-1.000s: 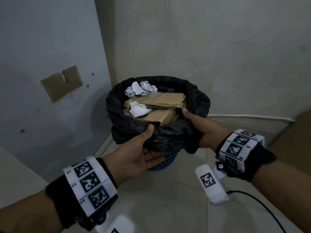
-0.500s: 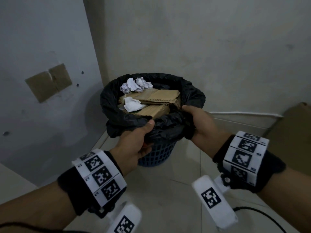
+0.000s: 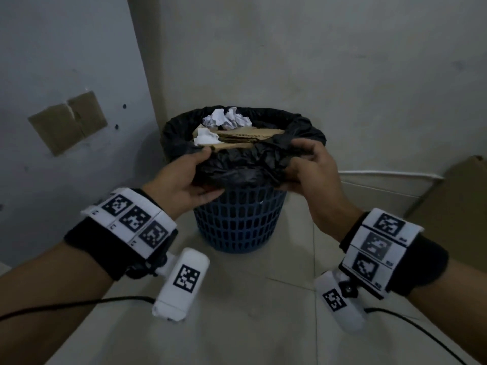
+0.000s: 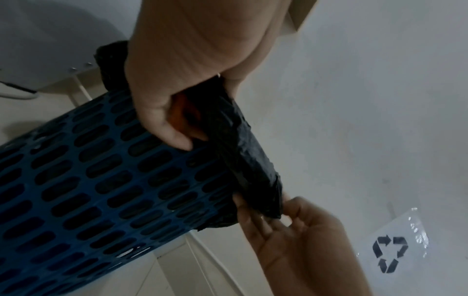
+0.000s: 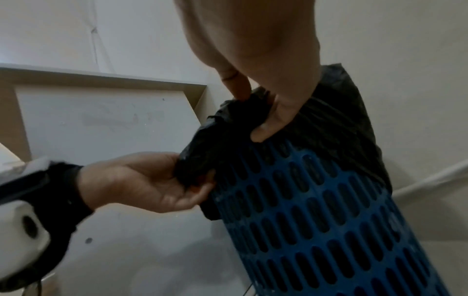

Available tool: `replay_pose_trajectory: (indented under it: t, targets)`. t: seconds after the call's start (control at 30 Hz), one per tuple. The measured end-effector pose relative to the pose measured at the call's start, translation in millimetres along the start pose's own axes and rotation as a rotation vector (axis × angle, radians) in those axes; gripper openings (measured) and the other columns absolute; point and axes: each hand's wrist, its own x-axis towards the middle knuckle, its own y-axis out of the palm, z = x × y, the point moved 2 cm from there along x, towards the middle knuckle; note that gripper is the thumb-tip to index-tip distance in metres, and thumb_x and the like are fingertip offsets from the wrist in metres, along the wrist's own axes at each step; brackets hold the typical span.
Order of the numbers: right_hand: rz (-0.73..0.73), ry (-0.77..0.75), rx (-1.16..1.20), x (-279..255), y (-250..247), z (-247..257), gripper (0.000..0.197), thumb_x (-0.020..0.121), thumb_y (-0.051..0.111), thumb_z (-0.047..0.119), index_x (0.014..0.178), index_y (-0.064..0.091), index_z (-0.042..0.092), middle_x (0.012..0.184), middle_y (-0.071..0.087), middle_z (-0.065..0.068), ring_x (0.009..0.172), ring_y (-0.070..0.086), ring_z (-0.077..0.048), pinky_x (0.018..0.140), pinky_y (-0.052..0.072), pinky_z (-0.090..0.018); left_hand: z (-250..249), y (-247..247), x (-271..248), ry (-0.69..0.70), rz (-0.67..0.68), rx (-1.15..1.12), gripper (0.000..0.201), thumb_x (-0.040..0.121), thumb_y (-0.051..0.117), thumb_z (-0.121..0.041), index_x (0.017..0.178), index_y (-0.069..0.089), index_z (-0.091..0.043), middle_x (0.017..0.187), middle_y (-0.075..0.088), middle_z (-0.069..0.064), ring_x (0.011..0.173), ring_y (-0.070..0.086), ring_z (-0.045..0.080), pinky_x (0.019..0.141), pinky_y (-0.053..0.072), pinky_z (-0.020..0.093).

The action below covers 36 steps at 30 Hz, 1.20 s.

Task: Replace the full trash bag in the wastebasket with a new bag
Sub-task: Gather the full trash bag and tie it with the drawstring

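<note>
A blue lattice wastebasket [image 3: 239, 222] stands on the floor in a wall corner. A black trash bag [image 3: 245, 167] lines it, its edge folded over the rim. Cardboard pieces [image 3: 253, 135] and crumpled white paper [image 3: 226, 119] fill the bag to the top. My left hand [image 3: 204, 175] grips the bunched bag edge at the front left, thumb on top and fingers under it. My right hand [image 3: 295, 164] pinches the edge at the front right. In the left wrist view my left hand [image 4: 182, 128] curls under the bag's cuff [image 4: 248, 160] against the basket [image 4: 101, 180].
Walls close in behind and to the left of the basket. A cardboard sheet [image 3: 453, 206] leans at the right. A white cable [image 3: 390, 175] runs along the wall base. Brown patches [image 3: 68, 122] are stuck on the left wall. Tiled floor [image 3: 250, 299] lies in front.
Both hands have bunched the bag's front edge up off the basket wall, baring more blue lattice. My right hand shifted from the rim's side to the front right.
</note>
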Motion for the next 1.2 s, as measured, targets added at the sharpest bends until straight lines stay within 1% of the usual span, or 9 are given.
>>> replay_pose_trajectory:
  t: [0.13, 0.27, 0.5, 0.63, 0.7, 0.8, 0.93, 1.07, 1.2]
  targets:
    - [-0.036, 0.294, 0.209, 21.5, -9.7, -16.0, 0.033, 0.094, 0.055, 0.022, 0.125, 0.047, 0.015, 0.116, 0.056, -0.009, 0.084, 0.066, -0.027, 0.075, 0.06, -0.044, -12.0, -14.0, 7.6, 0.113, -0.007, -0.192, 0.026, 0.097, 0.053, -0.026, 0.113, 0.061, -0.008, 0.103, 0.068, 0.009, 0.082, 0.065, 0.02, 0.046, 0.056, 0.031]
    - [0.115, 0.61, 0.28, 32.5, -4.2, -28.3, 0.052, 0.087, 0.063, 0.051, 0.126, 0.051, 0.02, 0.126, 0.053, -0.014, 0.108, 0.06, -0.039, 0.087, 0.055, -0.051, -16.0, -42.2, 15.7, 0.23, -0.036, -0.198, 0.043, 0.098, 0.049, -0.032, 0.134, 0.053, -0.009, 0.13, 0.061, 0.01, 0.095, 0.065, 0.018, 0.061, 0.056, 0.029]
    - [0.208, 0.566, 0.228, 23.5, 37.6, -36.0, 0.04, 0.091, 0.059, 0.045, 0.123, 0.049, 0.021, 0.116, 0.052, -0.006, 0.121, 0.054, -0.031, 0.093, 0.051, -0.045, 12.5, -91.8, 16.4, 0.183, -0.123, 0.011, 0.055, 0.089, 0.059, -0.05, 0.136, 0.053, -0.023, 0.138, 0.055, 0.003, 0.13, 0.046, 0.033, 0.109, 0.038, 0.043]
    - [0.246, 0.531, 0.169, 22.2, 42.9, -39.2, 0.054, 0.09, 0.055, 0.053, 0.133, 0.049, 0.021, 0.127, 0.056, -0.003, 0.113, 0.058, -0.025, 0.088, 0.051, -0.04, 12.4, -94.4, 1.3, 0.462, -0.456, 0.059, 0.062, 0.082, 0.074, -0.031, 0.135, 0.049, -0.009, 0.14, 0.05, 0.007, 0.116, 0.056, 0.022, 0.085, 0.049, 0.029]
    - [0.201, 0.519, 0.154, 23.5, 38.5, -40.0, 0.052, 0.09, 0.044, 0.064, 0.119, 0.056, 0.023, 0.11, 0.062, -0.001, 0.096, 0.062, -0.023, 0.086, 0.051, -0.041, 11.6, -92.1, -8.4, 0.53, -0.569, 0.136, 0.074, 0.082, 0.074, -0.031, 0.141, 0.035, -0.012, 0.148, 0.033, 0.005, 0.114, 0.047, 0.014, 0.085, 0.045, 0.025]
    - [0.011, 0.531, 0.232, 27.0, 27.6, -51.5, 0.062, 0.093, 0.027, 0.068, 0.102, 0.057, 0.015, 0.089, 0.061, -0.008, 0.082, 0.062, -0.029, 0.087, 0.051, -0.045, 22.3, -87.9, -14.5, 0.354, -0.416, 0.095, 0.083, 0.075, 0.077, -0.045, 0.14, 0.036, -0.013, 0.14, 0.048, 0.001, 0.111, 0.056, 0.018, 0.074, 0.05, 0.029]
    - [-0.047, 0.701, 0.288, 26.2, 24.2, -64.5, 0.066, 0.093, 0.035, 0.065, 0.14, 0.035, 0.019, 0.133, 0.044, -0.013, 0.114, 0.053, -0.04, 0.075, 0.057, -0.052, 38.5, -69.3, -29.6, 0.02, -0.119, 0.055, 0.049, 0.074, 0.068, -0.062, 0.108, 0.061, -0.027, 0.104, 0.065, -0.004, 0.094, 0.06, 0.021, 0.068, 0.051, 0.04]
    - [0.14, 0.838, 0.299, 23.5, 33.0, -66.1, 0.046, 0.093, 0.049, 0.055, 0.091, 0.047, 0.01, 0.101, 0.05, -0.015, 0.113, 0.056, -0.039, 0.093, 0.05, -0.052, 52.4, -40.8, -34.5, -0.142, 0.068, -0.127, 0.07, 0.074, 0.07, -0.056, 0.132, 0.05, -0.021, 0.129, 0.054, 0.017, 0.116, 0.053, 0.036, 0.096, 0.047, 0.053]
    - [0.15, 0.787, 0.209, 37.9, 35.1, -72.2, 0.038, 0.097, 0.052, 0.04, 0.08, 0.055, 0.006, 0.085, 0.057, -0.01, 0.075, 0.056, -0.024, 0.056, 0.056, -0.029, 47.2, -15.9, -34.0, -0.127, 0.058, -0.185, 0.064, 0.079, 0.07, -0.047, 0.132, 0.048, -0.019, 0.126, 0.053, 0.015, 0.118, 0.052, 0.035, 0.096, 0.048, 0.049]
